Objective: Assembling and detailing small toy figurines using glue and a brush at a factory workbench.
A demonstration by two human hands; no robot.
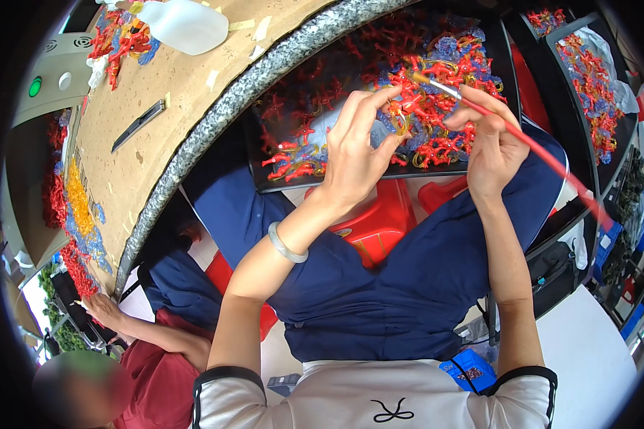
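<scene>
My left hand (354,146), a pale bangle on its wrist, pinches a small red-and-yellow translucent plastic piece (401,124) between thumb and fingers. My right hand (495,146) grips a slim paintbrush (547,156) with a red handle and metal ferrule. Its tan bristle tip points up and left, above the pieces and apart from the pinched one. Beneath both hands, a black tray (259,163) rests across my lap, heaped with red, blue and yellow translucent plastic pieces (436,146). Its far left part lies in shadow.
At the left, a brown-topped table (186,93) with a speckled edge bears a white bottle (186,27) and a black cutter (137,126). Another tray of pieces (587,93) stands at the right. A person in dark red (166,365) reaches toward coloured piles. A red stool (379,222) shows between my legs.
</scene>
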